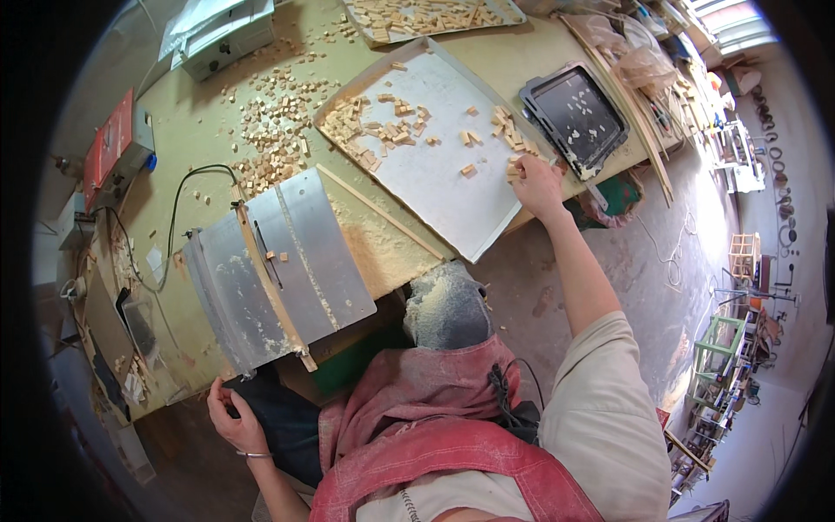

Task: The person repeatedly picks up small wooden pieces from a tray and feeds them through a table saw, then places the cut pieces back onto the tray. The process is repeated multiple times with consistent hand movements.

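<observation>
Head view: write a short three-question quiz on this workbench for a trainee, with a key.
1. True or false: the right hand is at the wooden blocks by the edge of the metal tray.
2. Where is the left hand? A) on the small table saw B) low, under the near edge of the bench C) in the black tray
3. Fill in: the long thin wooden ___ lies between saw and metal tray.

Key: 1 true; 2 B; 3 stick.
</observation>
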The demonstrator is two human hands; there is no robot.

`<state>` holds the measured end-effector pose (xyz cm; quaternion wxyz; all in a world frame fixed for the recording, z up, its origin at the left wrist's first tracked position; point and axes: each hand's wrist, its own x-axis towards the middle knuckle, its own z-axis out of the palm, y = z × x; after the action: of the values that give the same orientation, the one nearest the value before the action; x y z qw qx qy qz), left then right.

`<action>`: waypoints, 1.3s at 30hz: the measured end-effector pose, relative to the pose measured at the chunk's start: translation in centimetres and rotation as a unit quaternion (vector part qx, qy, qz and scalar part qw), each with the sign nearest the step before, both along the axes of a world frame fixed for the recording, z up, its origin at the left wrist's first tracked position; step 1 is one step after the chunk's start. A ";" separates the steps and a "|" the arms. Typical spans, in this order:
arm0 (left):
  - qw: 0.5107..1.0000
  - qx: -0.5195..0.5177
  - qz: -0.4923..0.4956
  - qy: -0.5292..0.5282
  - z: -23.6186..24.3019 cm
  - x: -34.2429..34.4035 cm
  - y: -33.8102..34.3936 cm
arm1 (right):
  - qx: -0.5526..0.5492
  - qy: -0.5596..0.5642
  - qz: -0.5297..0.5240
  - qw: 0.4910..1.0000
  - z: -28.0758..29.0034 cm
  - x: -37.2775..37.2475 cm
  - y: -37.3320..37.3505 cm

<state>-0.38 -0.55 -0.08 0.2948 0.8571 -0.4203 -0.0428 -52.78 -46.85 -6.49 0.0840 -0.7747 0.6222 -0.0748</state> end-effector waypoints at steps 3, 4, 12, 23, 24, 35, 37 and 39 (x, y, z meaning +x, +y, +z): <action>1.000 0.004 0.000 -0.002 -0.2 0.2 0.3 | 0.044 0.006 -0.010 0.999 2.0 1.2 0.0; 1.000 0.011 -0.001 0.000 -0.2 0.3 0.3 | 0.016 -0.010 -0.013 1.000 1.5 0.7 -0.3; 1.000 0.015 0.002 0.012 0.0 0.2 0.2 | -0.014 0.002 0.055 0.998 0.6 -0.2 -3.1; 1.000 0.017 0.008 0.006 0.0 -0.1 -0.1 | 0.063 -0.026 0.084 0.994 0.8 0.5 -4.3; 1.000 0.018 0.008 0.006 0.0 -0.1 -0.1 | 0.063 -0.033 0.073 0.995 0.5 0.4 -4.5; 1.000 0.018 0.006 0.001 -0.1 -0.1 0.0 | -0.018 -0.063 -0.056 0.996 -1.5 0.4 -4.3; 1.000 0.019 0.009 0.000 -0.1 -0.2 0.0 | -0.014 -0.052 -0.063 0.997 -1.1 0.9 -4.3; 1.000 0.020 0.009 -0.002 -0.1 -0.2 0.0 | -0.006 -0.053 -0.066 0.996 -0.8 1.1 -4.3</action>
<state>-0.57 -0.55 -0.16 0.2767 0.8669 -0.4119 -0.0467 -51.73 -51.15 -7.33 0.1067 -0.7275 0.6661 -0.1251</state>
